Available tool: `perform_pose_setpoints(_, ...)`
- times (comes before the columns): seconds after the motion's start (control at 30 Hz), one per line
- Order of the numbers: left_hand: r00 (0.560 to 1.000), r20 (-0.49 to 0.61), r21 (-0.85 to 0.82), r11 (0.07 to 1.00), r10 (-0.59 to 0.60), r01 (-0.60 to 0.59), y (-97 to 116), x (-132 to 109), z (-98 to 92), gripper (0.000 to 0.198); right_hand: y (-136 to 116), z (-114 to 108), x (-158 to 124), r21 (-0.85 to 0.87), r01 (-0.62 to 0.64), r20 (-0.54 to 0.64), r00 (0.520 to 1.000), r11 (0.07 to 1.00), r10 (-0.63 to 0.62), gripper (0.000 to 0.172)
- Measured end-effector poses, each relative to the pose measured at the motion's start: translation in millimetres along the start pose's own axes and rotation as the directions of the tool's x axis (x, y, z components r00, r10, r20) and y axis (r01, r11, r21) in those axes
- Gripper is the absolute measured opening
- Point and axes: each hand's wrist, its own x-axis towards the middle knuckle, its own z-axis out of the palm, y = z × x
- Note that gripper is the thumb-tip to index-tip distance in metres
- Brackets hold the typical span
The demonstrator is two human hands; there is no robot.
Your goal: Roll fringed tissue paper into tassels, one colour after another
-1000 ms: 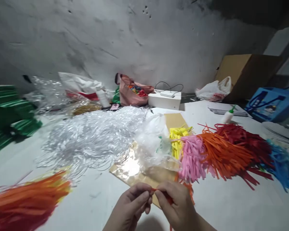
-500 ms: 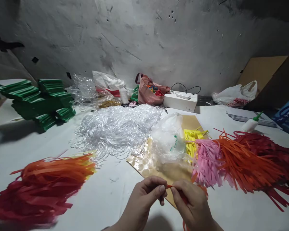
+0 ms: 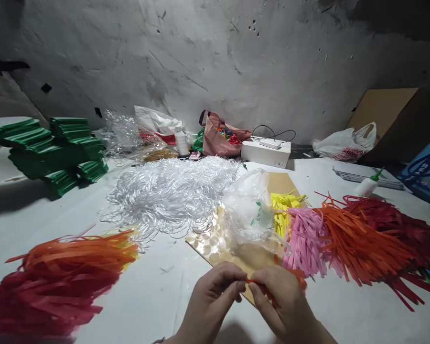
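Low in the middle, my left hand (image 3: 211, 301) and my right hand (image 3: 286, 296) meet fingertip to fingertip. A narrow orange strip (image 3: 250, 281), apparently tissue paper, is pinched between them. More of the orange strips (image 3: 299, 276) stick out behind my right hand; the rest lies hidden in its fingers. Just beyond my hands is a tan board with gold dots (image 3: 208, 246), under a clear plastic bag (image 3: 249, 205). Fringed bunches in yellow (image 3: 281, 222), pink (image 3: 303, 239), orange (image 3: 365, 239) and dark red (image 3: 397, 224) spread to the right.
A heap of shiny white cord (image 3: 172, 193) covers the middle. Red and orange fringe bunches (image 3: 60, 277) lie at left, below stacked green folded pieces (image 3: 57, 153). Toward the back are a pink bag (image 3: 218, 136), a white box (image 3: 267, 152) and a green-capped bottle (image 3: 368, 185).
The whole view has shifted slightly, so things sit a little further left. Both hands stay together on the orange strip, with a small shift of the fingers.
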Motion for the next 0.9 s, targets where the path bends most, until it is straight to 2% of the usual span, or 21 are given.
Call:
perform_pose_setpoints(0.1,0.998,0.038,0.045,0.997,0.057,-0.059,-1.2,-1.0,-1.1,0.010,-0.8,0.1,-0.7,0.011,-0.020,0.049,0.999,1.000,0.019,0.016)
perform_pose_setpoints(0.3,0.985,0.058,0.050,0.985,0.160,-0.163,-7.2,-0.9,-1.5,0.011,1.9,2.3,-4.2,-0.059,0.059,0.047,0.997,0.997,-0.056,0.016)
perform_pose_setpoints(0.47,0.972,0.114,0.119,0.968,0.207,-0.220,-6.8,1.2,-3.6,0.013,5.2,2.6,-5.1,0.036,0.023,0.100,0.995,0.999,-0.026,0.016)
perform_pose_setpoints(0.67,0.972,0.107,0.147,0.964,0.208,-0.223,-5.0,1.5,-6.0,0.012,0.2,-4.5,-1.4,0.160,-0.130,0.141,0.984,0.979,0.108,0.006)
perform_pose_setpoints(0.8,0.973,0.101,0.128,0.968,0.206,-0.218,-9.0,1.5,-6.3,0.011,-0.8,-4.9,-0.2,0.153,-0.071,0.106,0.993,0.986,0.055,0.012)
perform_pose_setpoints(0.9,0.972,0.135,0.147,0.967,0.191,-0.210,-9.8,1.8,-6.9,0.012,-0.9,-2.7,-0.2,0.122,-0.038,0.088,0.996,0.992,0.027,0.014)
